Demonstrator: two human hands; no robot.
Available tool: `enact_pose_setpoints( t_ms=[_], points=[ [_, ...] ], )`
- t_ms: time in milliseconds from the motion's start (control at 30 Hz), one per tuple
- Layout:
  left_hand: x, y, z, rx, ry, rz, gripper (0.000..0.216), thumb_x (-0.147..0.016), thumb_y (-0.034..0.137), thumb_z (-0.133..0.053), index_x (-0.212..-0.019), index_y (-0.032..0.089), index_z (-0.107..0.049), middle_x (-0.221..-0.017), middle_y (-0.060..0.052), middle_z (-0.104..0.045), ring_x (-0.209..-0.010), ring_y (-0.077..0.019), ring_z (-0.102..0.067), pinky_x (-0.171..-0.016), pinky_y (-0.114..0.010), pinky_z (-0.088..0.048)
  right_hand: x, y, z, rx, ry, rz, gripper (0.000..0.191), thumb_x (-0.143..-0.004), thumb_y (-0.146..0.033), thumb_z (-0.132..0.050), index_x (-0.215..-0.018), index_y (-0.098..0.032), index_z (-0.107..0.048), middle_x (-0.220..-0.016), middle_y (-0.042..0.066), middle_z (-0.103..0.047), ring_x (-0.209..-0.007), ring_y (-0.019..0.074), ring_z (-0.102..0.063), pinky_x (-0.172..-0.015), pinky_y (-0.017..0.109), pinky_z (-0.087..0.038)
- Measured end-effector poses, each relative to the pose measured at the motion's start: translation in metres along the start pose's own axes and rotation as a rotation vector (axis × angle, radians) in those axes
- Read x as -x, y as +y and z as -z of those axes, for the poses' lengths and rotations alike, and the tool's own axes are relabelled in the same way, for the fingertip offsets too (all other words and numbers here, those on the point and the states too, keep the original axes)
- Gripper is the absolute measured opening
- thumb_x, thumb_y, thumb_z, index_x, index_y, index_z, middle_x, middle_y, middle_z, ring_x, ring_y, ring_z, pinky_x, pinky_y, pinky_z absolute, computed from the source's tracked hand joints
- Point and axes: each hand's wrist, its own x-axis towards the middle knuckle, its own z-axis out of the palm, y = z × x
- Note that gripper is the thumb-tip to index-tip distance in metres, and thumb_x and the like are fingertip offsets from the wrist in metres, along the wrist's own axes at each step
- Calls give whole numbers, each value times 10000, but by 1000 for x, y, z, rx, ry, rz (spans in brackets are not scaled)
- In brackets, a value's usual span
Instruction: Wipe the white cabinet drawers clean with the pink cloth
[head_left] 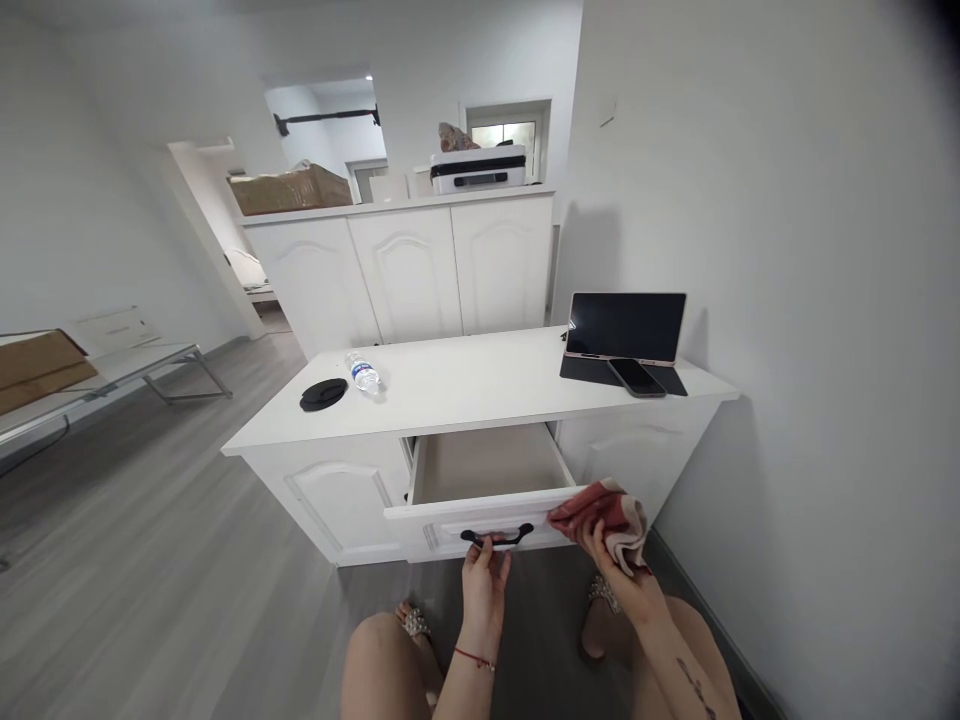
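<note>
Against the white wall stands a low white counter [450,385], its middle drawer [487,470] pulled well out and showing a bare bottom. On the counter top a tablet [626,325] leans upright near the wall with a phone [636,377] lying just in front of it; toward the other end lie a water bottle [365,373] on its side and a black round lid [324,393] beside it. The left hand [485,580] is at the drawer's black handle [496,537], fingers [480,548] curled up onto the bar in a light hold. The right hand [611,565] grips a reddish cloth [604,515], bunched and closed in its fingers, touching the drawer's front right corner. Holding the handle at its middle, as here, should keep the drawer square on its runners, and a tightly gathered cloth is less likely to snag on the front edge.
</note>
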Motion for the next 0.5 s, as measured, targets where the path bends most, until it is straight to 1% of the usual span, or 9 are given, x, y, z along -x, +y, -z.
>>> enact_pose_setpoints(
  t_ms=[67, 133, 200, 267, 333, 400, 433, 467, 500],
  points=[
    [-3, -2, 3, -8, -14, -13, 212, -857, 1, -733, -756, 175, -667, -744, -36, -769, -681, -133, -742, -680, -250, -632, 11, -2, -8, -21, 4, 137, 513, -779, -42, -403, -1241, -195, -564, -1066, 58, -645, -1036, 185, -724, -851, 379, -703],
    [-7, -3, 6, -20, -27, -22, 205, -842, 8, -758, -767, 178, -671, -755, -36, -776, -695, -138, -750, -698, -253, -637, 20, 1, -15, -12, 19, 230, 567, -751, -30, -397, -1267, -197, -563, -1056, 53, -649, -1011, 178, -729, -796, 339, -704],
    [-9, -4, 8, -26, -31, -26, 205, -832, 15, -776, -770, 181, -672, -757, -34, -778, -699, -138, -752, -709, -251, -639, 28, 5, -19, 25, 49, 271, 635, -714, -27, -405, -1311, -190, -547, -1068, 56, -662, -971, 165, -733, -750, 290, -694],
    [-12, -5, 6, -16, -30, -34, 201, -832, 22, -780, -771, 182, -675, -753, -32, -776, -691, -132, -749, -710, -245, -636, 34, 10, -18, 112, 78, 297, 672, -689, -26, -419, -1326, -205, -537, -1046, 41, -674, -915, 155, -736, -710, 264, -684],
    [-14, -5, 2, -9, -31, -47, 202, -826, 30, -788, -767, 185, -673, -743, -25, -771, -674, -125, -740, -698, -236, -629, 37, 11, -13, 212, 115, 321, 638, -694, -28, -436, -1285, -234, -560, -987, 17, -674, -851, 151, -736, -657, 248, -673],
    [-18, -3, -5, -13, -39, -58, 210, -814, 34, -798, -759, 188, -666, -734, -15, -763, -653, -117, -726, -691, -231, -621, 40, 6, -6, 321, 134, 335, 548, -719, -35, -464, -1199, -254, -614, -938, 9, -675, -788, 153, -733, -611, 244, -664],
    [-20, -1, -8, -18, -44, -60, 214, -814, 34, -797, -754, 188, -662, -728, -10, -758, -642, -112, -717, -690, -230, -617, 41, 2, -3, 404, 121, 347, 499, -724, -43, -487, -1144, -261, -645, -916, 9, -681, -753, 155, -728, -589, 244, -658],
    [-22, 0, -12, -24, -44, -61, 218, -818, 32, -791, -748, 189, -656, -717, -4, -750, -631, -107, -707, -690, -230, -615, 42, -2, -1, 514, 77, 371, 453, -726, -54, -516, -1092, -269, -674, -899, 9, -692, -721, 156, -723, -573, 245, -654],
    [-25, 2, -16, -30, -42, -60, 225, -826, 28, -780, -741, 190, -649, -706, 2, -742, -623, -103, -698, -695, -233, -614, 42, -8, 0, 647, 7, 410, 416, -725, -68, -554, -1053, -279, -700, -892, 10, -710, -698, 159, -721, -566, 250, -651]
  ],
)
